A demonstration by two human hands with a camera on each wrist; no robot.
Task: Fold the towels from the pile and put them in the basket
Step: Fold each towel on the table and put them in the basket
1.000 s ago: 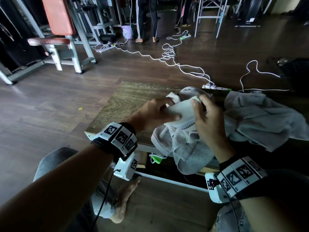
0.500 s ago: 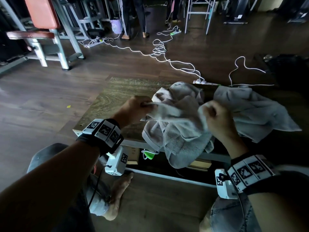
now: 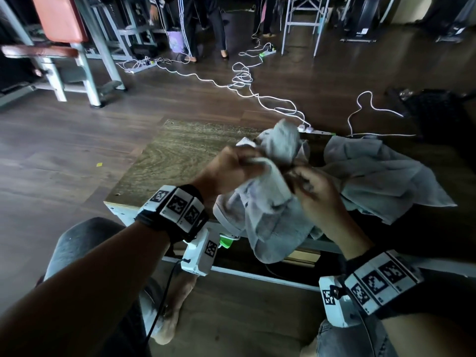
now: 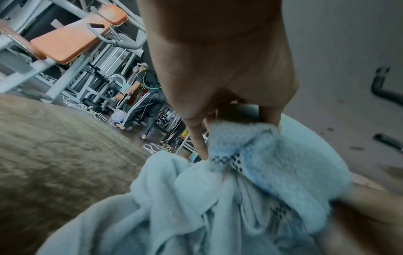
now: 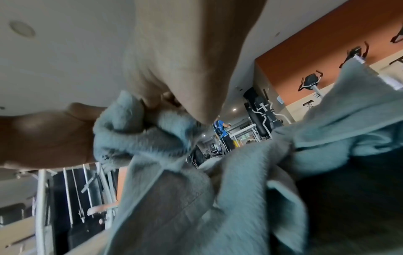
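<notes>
A crumpled pale grey towel (image 3: 268,215) hangs over the near edge of the low wooden table (image 3: 177,155). My left hand (image 3: 231,168) grips its bunched upper edge; in the left wrist view the fingers (image 4: 218,96) pinch the checker-banded hem of the towel (image 4: 250,165). My right hand (image 3: 309,186) grips the same towel just to the right, its fingers curled into the cloth (image 5: 139,131). A second grey towel (image 3: 381,176) lies spread on the table to the right. No basket is in view.
White cables and power strips (image 3: 247,81) trail across the dark wooden floor beyond the table. A gym bench with an orange pad (image 3: 59,29) stands far left. People's legs (image 3: 198,24) show at the back. A dark bag (image 3: 432,109) sits at the right.
The hands, spread apart along the towel edge half a second ago, have come closer together. The towel is bunched higher between them, with a fold pushed up behind.
</notes>
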